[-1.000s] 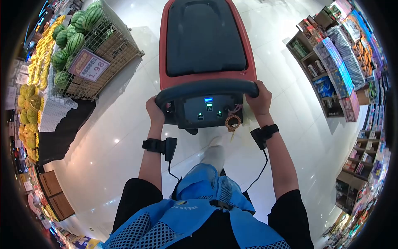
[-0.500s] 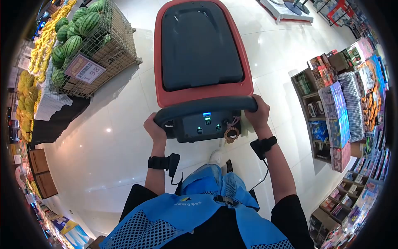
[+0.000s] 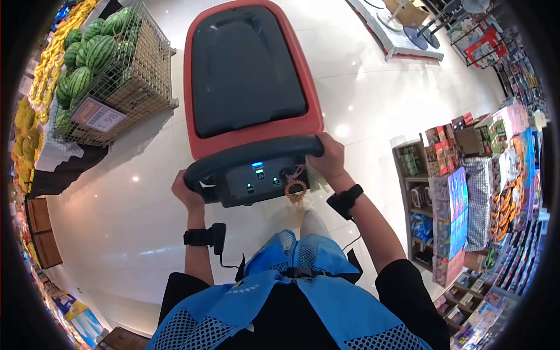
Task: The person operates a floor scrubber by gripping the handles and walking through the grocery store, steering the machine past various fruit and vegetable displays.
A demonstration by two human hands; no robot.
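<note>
In front of me stands a floor scrubber machine point(image 3: 247, 70) with a red body and a dark grey lid. Its curved black handlebar point(image 3: 251, 153) runs across the near end. My left hand point(image 3: 188, 189) is wrapped round the handlebar's left end, and my right hand point(image 3: 329, 156) grips the right end. Between them sits the control panel point(image 3: 256, 182), with a blue-lit display and green lights. A beaded ring point(image 3: 296, 191) on a pink cord hangs at the panel's right. Both wrists wear black straps with small devices.
To the left, a wire crate of watermelons point(image 3: 119, 87) carries a price sign point(image 3: 98, 114). Yellow fruit lies beyond it. Shelves with boxed goods point(image 3: 449, 198) line the right. A low white platform point(image 3: 402, 44) stands at the upper right. Glossy tiled floor point(image 3: 116, 233) lies around the machine.
The machine and both my hands have shifted left in view, with the machine tilted slightly more. The shelves and the platform appear nearer the middle. Both hands keep their grip.
</note>
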